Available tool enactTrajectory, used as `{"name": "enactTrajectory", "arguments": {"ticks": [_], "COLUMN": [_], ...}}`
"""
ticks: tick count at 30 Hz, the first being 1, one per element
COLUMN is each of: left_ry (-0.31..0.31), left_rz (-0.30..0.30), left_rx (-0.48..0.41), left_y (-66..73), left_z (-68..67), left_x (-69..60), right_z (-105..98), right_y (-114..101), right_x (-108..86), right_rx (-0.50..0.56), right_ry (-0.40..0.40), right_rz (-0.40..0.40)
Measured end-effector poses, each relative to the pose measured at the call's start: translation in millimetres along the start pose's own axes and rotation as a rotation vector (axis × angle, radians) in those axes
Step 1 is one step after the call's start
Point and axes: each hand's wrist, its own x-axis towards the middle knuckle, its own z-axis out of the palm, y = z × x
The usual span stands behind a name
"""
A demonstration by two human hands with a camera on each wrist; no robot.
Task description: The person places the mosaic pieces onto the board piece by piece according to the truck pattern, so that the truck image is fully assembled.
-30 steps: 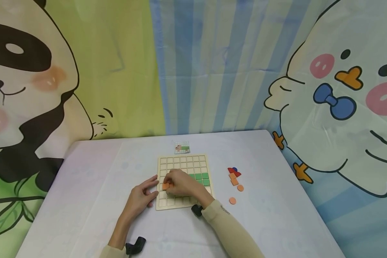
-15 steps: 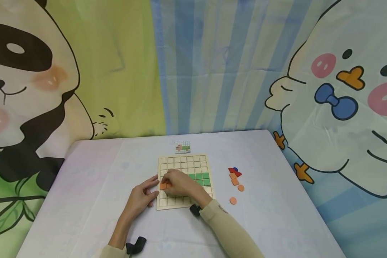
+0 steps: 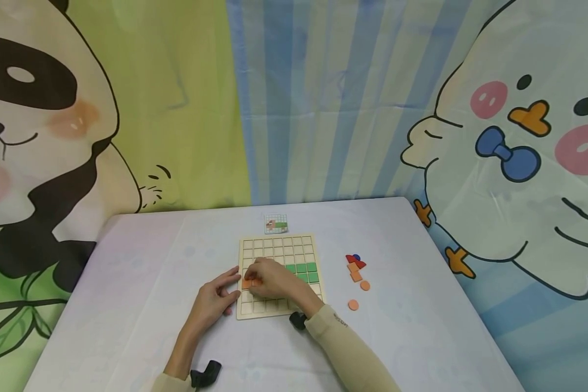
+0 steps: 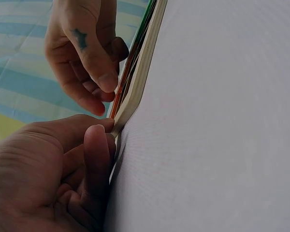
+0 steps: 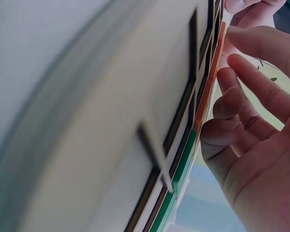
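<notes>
A pale wooden grid board lies on the table. Green square tiles sit in its cells at the right. Orange square tiles lie at its left edge, partly covered by my right hand. In the right wrist view the right fingertips touch or hover by the orange tiles, with the fingers loosely bent; no piece shows between them. My left hand rests beside the board's left edge, its fingertips touching that edge in the left wrist view. The cells under my right hand are hidden.
A small picture card lies behind the board. Loose pieces sit to the right: red pieces, a blue piece, orange squares and orange discs. A printed curtain hangs behind the table.
My right fingers have shifted slightly to the left over the orange tiles, covering more of them. My left hand stays at the board's edge. The loose pieces have not moved.
</notes>
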Motion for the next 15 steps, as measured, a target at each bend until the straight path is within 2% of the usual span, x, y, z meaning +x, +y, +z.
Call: {"name": "enactTrajectory", "arguments": {"ticks": [7, 15], "left_ry": [0.003, 0.011], "left_rz": [-0.001, 0.000], "left_rx": [0.005, 0.005], "left_y": [-0.5, -1.2], "left_z": [0.2, 1.7], "left_x": [-1.3, -3.0], "right_z": [-8.4, -28.2], "right_y": [3.5, 21.8], "right_x": [-12.4, -43.1], "right_rx": [0.046, 0.104], "right_ry": [0.013, 0.048], "right_rz": [0.020, 0.057]}}
